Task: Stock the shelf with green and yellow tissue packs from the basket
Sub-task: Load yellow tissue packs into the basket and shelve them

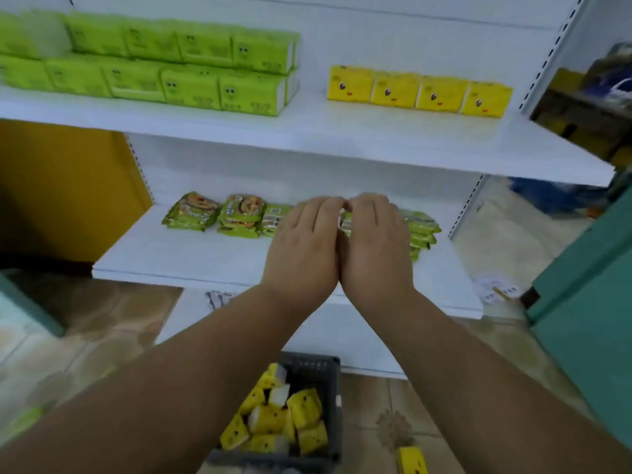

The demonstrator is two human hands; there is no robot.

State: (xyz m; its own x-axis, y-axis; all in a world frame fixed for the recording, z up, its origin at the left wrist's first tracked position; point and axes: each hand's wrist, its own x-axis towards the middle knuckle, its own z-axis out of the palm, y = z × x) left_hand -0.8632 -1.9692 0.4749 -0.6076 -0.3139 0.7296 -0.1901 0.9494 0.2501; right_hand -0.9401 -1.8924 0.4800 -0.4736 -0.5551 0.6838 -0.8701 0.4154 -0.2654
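Nearest to me, at about 6 o'clock, I see the basket [328, 367] on the floor, and the yellow packs [273, 419] lie in it in a loose heap, some on their edge, so I judge they were dropped in and are waiting to be taken out; one more yellow pack [412, 460] lies on the floor just beside the basket, at about 5 o'clock. From the bottom corners my two forearms reach up and meet near the centre. My left hand [304, 248] and my right hand [374, 244] are side by side with their inner edges touching, palms down, fingers bent a little over a snack packet [345, 222] in the row of green snack packets [219, 215] on the lower shelf [171, 258]. Whether the fingers pinch the packet or only press it flat, I cannot tell, because the hands cover it; I judge they are squaring the row. Further, at 12 to 1 o'clock, the upper shelf [376, 138] carries four yellow packs [419, 92] upright in one row, faces to the front, with free board around them. At 10 to 11 o'clock the green packs [154, 63] stand in two layers, packed tight.
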